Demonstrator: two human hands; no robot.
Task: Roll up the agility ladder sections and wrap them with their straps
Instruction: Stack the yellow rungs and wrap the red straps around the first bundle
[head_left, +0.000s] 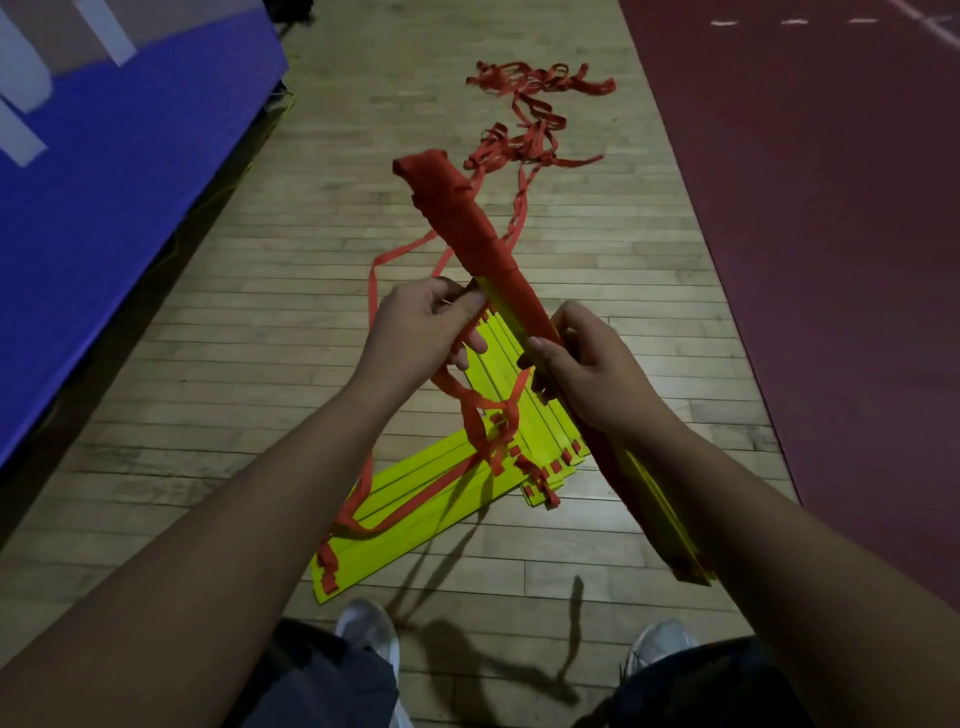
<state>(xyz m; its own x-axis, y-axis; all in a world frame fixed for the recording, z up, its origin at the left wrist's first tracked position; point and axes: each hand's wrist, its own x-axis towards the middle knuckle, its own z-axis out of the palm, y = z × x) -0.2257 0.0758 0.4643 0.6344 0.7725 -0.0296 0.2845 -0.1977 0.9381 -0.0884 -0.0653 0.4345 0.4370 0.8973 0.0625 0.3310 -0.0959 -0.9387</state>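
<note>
A bundle of yellow ladder rungs (467, 223) is held slanted in the air, its far half wound in red strap. My right hand (582, 369) grips the bundle around its middle. My left hand (421, 322) pinches the red strap (467, 400) beside the bundle, just below the wound part. The strap hangs from that hand in loops down to the floor. More yellow rungs (415, 499) lie fanned on the wooden floor below my hands, with red strap threaded through their ends.
A loose tangle of red strap (530, 109) trails away on the wood floor. A blue padded mat (114, 182) rises at the left. A dark red floor area (831, 234) runs along the right. My two shoes (363, 629) show at the bottom.
</note>
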